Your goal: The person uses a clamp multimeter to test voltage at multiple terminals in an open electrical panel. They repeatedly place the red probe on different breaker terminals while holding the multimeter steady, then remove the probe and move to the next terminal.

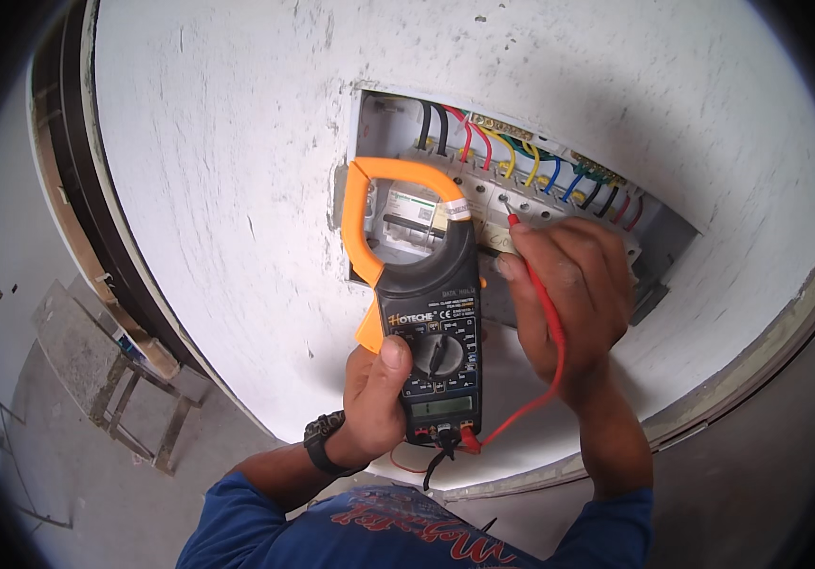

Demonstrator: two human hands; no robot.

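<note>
A: What could go wrong here, starting with the biggest thing?

B: The open grey electrical panel box set into the white plastered wall has bare terminals and a row of black, red, yellow, blue and green wires along its top. The red test probe is held close among them. I judge a slip of the tip could bridge two terminals, or bring a fingertip onto bare metal.

A: And the meter itself?

B: The black clamp meter with orange jaws hangs in front of the panel box, over its left half, held up by the left hand alone. That grip is closed around the lower body, thumb resting just beside the round dial. A nudge of the thumb could turn the dial to a wrong range, I think.

A: The right hand?

B: The right hand is in front of the box's middle, its grip closed on the red probe, tip pointing up at the white breakers.

A: How does the meter look?

B: Upright, orange jaws shut in a loop with nothing threaded through, small grey display below the dial, too small to tell what it shows. The thin red lead curves from its bottom edge up to the probe; it could snag.
</note>
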